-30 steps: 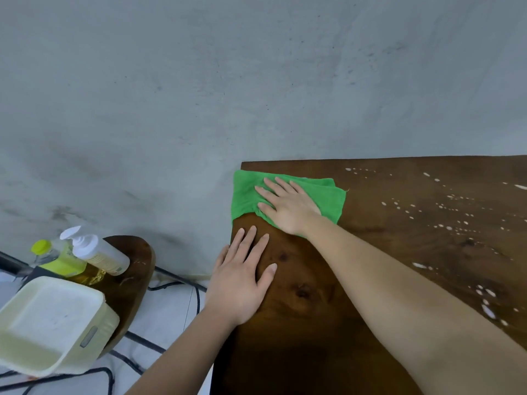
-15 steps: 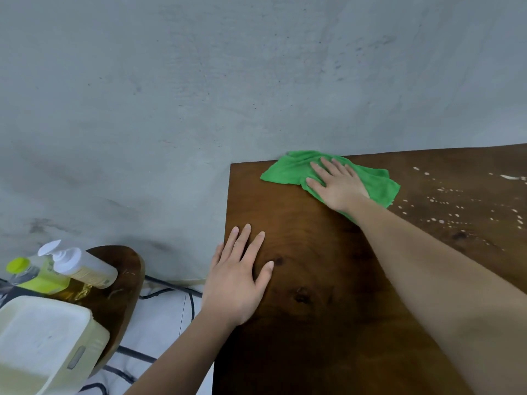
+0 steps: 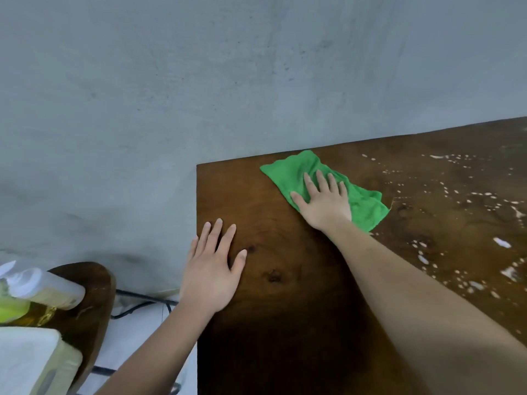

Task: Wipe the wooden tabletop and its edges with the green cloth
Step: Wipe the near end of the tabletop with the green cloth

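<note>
Green cloth [image 3: 366, 205] is sitting flat-ish and a bit rumpled under the right hand [image 3: 323, 202], up near the far edge of the wooden counter [image 3: 285, 323], close to the far left corner. That hand is palm down on it with the fingers straight and spread, pressing rather than grabbing; cloth sticks out past the fingertips and off to the hand's right side.

Left hand [image 3: 212, 269] is well apart from the right one, nearer to the person and further left. It's also palm down with straight fingers, resting right on the bare wood at the counter's left edge, little finger hanging just over the side. Not holding anything.

Right of the right hand, the wood is covered in white splotches [image 3: 502, 242], scattered toward the right side of the view. The patch between the two hands looks dark and plain, with a couple of knots in the grain.

Beyond both hands is a grey wall [image 3: 199, 81]. Off to the left of the left hand and lower down there's a small dark wooden stool [image 3: 91, 292] with a clear bottle [image 3: 48, 289], a yellow-green bottle [image 3: 11, 309] and a pale tub [image 3: 31, 363] on it. Black cables [image 3: 137, 306] run along the floor between the stool and the counter.
</note>
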The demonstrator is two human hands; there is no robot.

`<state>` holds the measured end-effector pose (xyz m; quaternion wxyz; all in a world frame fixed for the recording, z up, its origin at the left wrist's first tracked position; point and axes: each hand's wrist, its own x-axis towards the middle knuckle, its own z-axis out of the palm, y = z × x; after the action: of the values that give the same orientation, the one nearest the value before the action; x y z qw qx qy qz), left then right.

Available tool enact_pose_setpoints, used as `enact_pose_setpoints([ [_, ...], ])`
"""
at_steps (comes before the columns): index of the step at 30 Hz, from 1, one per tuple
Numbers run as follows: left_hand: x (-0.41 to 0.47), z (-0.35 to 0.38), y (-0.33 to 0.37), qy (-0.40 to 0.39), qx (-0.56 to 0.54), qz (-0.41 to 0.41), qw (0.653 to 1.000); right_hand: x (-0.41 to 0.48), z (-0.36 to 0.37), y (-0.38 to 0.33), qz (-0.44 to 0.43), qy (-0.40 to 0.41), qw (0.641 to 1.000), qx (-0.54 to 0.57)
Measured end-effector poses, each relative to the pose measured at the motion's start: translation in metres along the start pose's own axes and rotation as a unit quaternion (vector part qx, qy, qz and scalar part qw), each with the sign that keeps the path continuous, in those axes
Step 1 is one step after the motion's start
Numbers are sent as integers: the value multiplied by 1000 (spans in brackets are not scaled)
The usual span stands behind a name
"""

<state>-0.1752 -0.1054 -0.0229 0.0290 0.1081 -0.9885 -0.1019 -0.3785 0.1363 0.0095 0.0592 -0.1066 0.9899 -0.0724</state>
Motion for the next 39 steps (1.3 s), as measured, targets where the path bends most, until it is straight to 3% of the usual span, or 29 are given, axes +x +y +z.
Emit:
enact_pose_setpoints([
  [9,-4,-8,4,-23,14,10,1000,-134,21,5,-97,-2,995,0],
  [16,-8,-14,13,-58,32,40,997,-204,23,55,-124,-1,992,18],
  [30,-17,5,53,-63,69,106,990,-225,2,228,107,51,993,13],
  [35,-20,3,59,-63,64,125,988,-210,-5,218,198,43,979,17],
  [39,-22,4,75,-66,55,152,985,-206,1,171,184,37,982,23],
])
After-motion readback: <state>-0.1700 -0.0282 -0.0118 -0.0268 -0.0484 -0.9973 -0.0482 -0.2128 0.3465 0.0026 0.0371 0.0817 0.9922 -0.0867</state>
